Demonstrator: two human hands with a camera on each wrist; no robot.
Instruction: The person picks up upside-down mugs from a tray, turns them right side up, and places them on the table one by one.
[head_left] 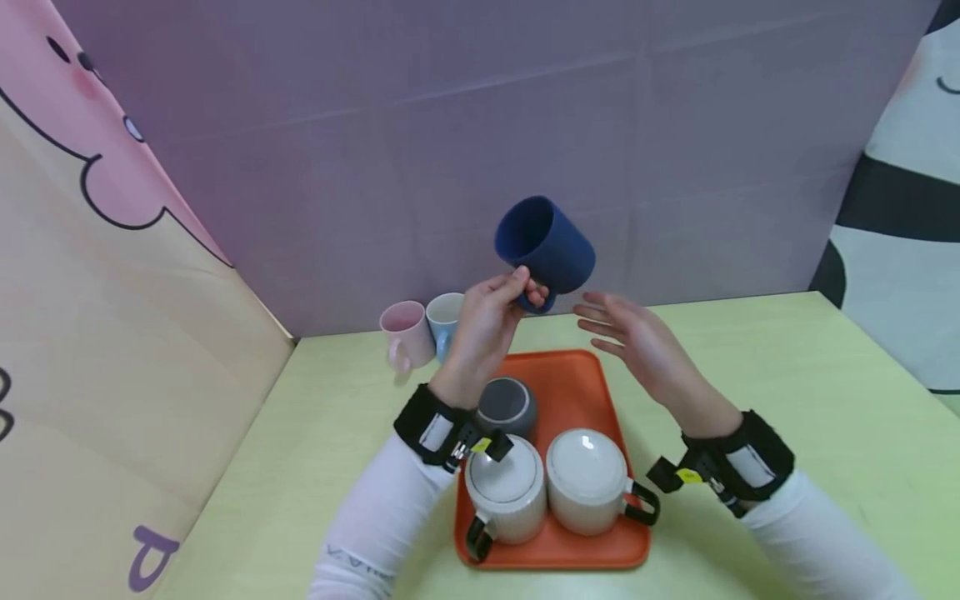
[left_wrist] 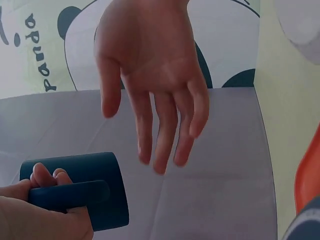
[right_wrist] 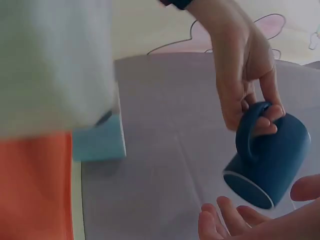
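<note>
In left grip (head_left: 491, 321): navy mug (head_left: 546, 243).

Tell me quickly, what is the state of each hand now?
Left hand: grip closed on the handle of the dark blue mug, lifted and tilted.
Right hand: open, fingers straight, holding nothing.

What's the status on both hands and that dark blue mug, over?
Left hand grips the dark blue ceramic mug by its handle, held up and tilted over the orange plastic tray. Right hand open beside it, not touching. Nothing between them.
</note>
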